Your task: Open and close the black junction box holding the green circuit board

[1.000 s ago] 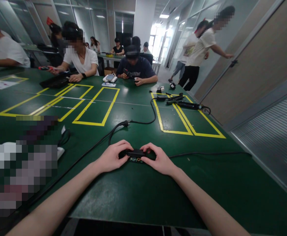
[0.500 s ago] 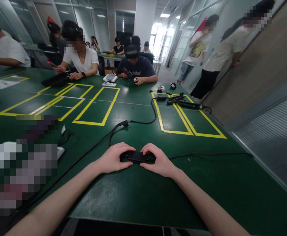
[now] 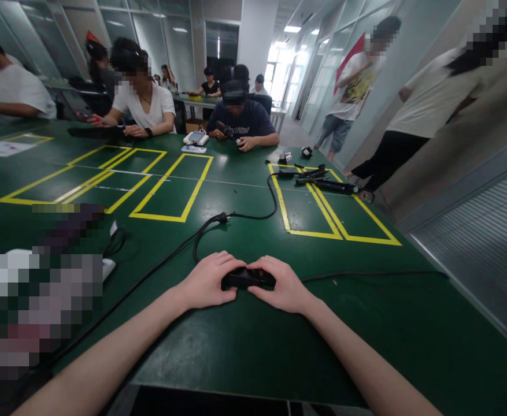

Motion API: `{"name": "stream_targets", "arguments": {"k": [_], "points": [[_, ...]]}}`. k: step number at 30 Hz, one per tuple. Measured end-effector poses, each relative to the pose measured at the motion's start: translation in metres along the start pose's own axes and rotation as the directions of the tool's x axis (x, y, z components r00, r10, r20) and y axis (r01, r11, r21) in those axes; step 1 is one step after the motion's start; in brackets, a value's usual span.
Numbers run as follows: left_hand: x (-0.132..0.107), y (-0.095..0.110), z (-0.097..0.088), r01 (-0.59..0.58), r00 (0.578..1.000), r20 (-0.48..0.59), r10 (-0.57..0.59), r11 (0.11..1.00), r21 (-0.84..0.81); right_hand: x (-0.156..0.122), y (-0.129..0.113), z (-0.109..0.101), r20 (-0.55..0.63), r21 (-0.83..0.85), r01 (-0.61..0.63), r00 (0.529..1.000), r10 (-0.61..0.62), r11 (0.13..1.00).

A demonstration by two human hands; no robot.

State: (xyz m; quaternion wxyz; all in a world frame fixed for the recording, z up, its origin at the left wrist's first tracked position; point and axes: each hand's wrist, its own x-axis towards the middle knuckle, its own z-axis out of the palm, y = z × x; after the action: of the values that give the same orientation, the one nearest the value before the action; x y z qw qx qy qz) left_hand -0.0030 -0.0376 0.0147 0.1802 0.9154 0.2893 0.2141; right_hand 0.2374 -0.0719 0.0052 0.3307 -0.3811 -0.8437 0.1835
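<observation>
A black power adapter (image 3: pixel 245 279) lies at the near middle of the green table. My left hand (image 3: pixel 212 280) grips its left end, with the thumb on the near side and the fingers over the far side. From the right, my right hand (image 3: pixel 278 283) holds the other end in the same way. One black cord (image 3: pixel 374 273) runs from beside the right hand to the table's right edge. Another cord (image 3: pixel 196 245) curves from behind the left hand up to a black plug (image 3: pixel 223 218). The adapter's ends are partly covered by the fingers.
Yellow tape rectangles (image 3: pixel 156 218) mark the green table (image 3: pixel 253 358). Black tools and cords (image 3: pixel 331 186) lie at the far right. A white device (image 3: pixel 195 137) stands at the back. Several people sit across the table; two people stand at the right. The left front is pixelated.
My left hand has moved slightly right along the adapter, and its fingers now meet the right hand's. The standing people at the right have shifted; a seated person has lowered a dark tray.
</observation>
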Motion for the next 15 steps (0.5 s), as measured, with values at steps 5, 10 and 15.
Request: {"name": "stream_targets", "arguments": {"k": [5, 10, 15], "points": [[0.0016, 0.0010, 0.0026, 0.013, 0.999, 0.040, -0.017, 0.994, 0.105, 0.0012, -0.0024, 0.0001, 0.045, -0.033, 0.004, 0.999, -0.003, 0.999], [0.0003, -0.0019, 0.0016, -0.011, 0.998, 0.055, 0.003, 0.991, 0.135, 0.0008, 0.0029, 0.0042, 0.057, -0.148, 0.068, 0.997, -0.060, 0.987], [0.0003, -0.0021, -0.0010, -0.004, 0.998, 0.065, -0.003, 0.994, 0.108, -0.0008, 0.0049, 0.0050, 0.051, -0.227, 0.111, 0.993, -0.102, 0.968]]}}
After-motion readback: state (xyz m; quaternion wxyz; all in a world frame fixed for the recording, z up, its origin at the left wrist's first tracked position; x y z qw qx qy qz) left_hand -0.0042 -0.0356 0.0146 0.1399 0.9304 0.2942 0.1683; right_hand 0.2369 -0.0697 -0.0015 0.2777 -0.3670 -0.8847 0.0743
